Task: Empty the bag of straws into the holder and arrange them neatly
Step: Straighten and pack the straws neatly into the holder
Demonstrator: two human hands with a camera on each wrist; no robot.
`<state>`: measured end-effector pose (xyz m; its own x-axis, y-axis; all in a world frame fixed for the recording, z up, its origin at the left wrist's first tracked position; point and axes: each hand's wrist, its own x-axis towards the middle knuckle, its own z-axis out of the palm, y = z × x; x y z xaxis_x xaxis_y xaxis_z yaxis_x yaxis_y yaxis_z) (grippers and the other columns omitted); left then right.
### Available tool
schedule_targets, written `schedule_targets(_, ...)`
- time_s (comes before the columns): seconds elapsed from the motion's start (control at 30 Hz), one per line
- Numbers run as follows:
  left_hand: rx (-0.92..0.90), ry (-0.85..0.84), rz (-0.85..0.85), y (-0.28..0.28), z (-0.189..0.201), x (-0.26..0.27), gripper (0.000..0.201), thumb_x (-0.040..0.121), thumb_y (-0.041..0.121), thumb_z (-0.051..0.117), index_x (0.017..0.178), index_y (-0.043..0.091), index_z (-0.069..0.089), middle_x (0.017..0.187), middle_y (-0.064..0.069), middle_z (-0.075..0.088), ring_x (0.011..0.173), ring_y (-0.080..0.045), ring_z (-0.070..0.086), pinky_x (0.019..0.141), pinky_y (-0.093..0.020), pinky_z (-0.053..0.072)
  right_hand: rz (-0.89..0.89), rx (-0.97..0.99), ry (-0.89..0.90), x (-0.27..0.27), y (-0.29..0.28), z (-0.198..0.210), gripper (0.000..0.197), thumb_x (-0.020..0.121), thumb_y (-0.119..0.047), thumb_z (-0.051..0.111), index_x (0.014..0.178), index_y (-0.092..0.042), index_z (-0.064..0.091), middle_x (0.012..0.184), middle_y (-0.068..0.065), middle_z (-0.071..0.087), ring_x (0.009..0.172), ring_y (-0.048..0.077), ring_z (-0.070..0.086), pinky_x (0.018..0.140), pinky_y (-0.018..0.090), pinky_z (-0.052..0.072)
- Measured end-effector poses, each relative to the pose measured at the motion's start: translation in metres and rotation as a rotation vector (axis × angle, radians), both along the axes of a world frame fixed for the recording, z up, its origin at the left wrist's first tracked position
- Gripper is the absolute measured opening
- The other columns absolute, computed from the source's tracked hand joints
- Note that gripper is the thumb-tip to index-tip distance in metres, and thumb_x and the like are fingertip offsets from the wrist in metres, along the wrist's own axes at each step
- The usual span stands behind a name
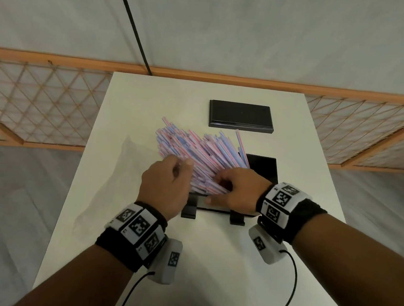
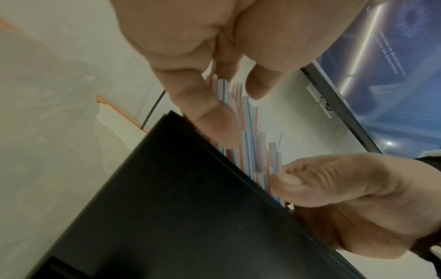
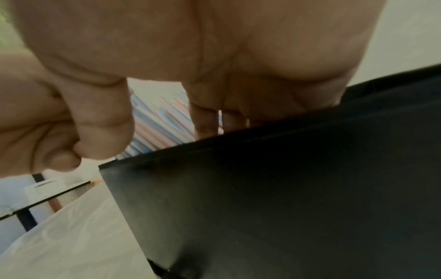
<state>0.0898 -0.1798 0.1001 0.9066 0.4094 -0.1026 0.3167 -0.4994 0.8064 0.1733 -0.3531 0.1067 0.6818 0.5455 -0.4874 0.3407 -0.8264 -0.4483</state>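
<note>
A thick bunch of pink-and-blue striped straws [image 1: 196,147] stands in the black holder [image 1: 266,169] and fans out toward the upper left, uneven at the tips. My left hand [image 1: 168,176] grips the left side of the bunch; the left wrist view shows its thumb and fingers [image 2: 210,115] curled round the straws [image 2: 248,136] above the holder's wall [image 2: 179,207]. At the holder's front rim, my right hand [image 1: 222,187] clasps the straws' lower part. In the right wrist view its thumb and fingers flank the straws [image 3: 155,122] behind the holder [image 3: 286,188].
The clear plastic bag [image 1: 111,175] lies flat and empty on the white table [image 1: 209,265], left of my left hand. A black lid [image 1: 241,115] rests at the table's far side. A wooden lattice screen [image 1: 39,101] stands behind the table. Cables trail from both wrist cameras.
</note>
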Motion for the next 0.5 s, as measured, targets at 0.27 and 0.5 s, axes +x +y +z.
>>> schedule_targets(0.27, -0.085, -0.005, 0.068, -0.002, -0.007, 0.002, 0.036, 0.101, 0.046, 0.048, 0.080, 0.018, 0.057, 0.072, -0.005, 0.069, 0.071, -0.024, 0.069, 0.074, -0.041, 0.057, 0.039, -0.033, 0.087, -0.004, 0.019, 0.000, 0.041, 0.081, -0.062, 0.067, 0.107, -0.031, 0.066, 0.106, -0.006, 0.066, 0.099, 0.016, 0.060, 0.083, 0.027, 0.045)
schedule_targets(0.5, 0.085, -0.288, 0.212, 0.012, -0.006, 0.001, 0.053, 0.089, 0.048, 0.065, 0.118, 0.005, 0.051, 0.116, -0.005, 0.050, 0.101, -0.020, 0.052, 0.086, -0.029, 0.043, 0.054, -0.110, 0.083, -0.003, 0.023, -0.004, 0.061, 0.079, -0.073, 0.060, 0.123, -0.031, 0.062, 0.120, -0.004, 0.064, 0.111, 0.019, 0.058, 0.098, 0.033, 0.047)
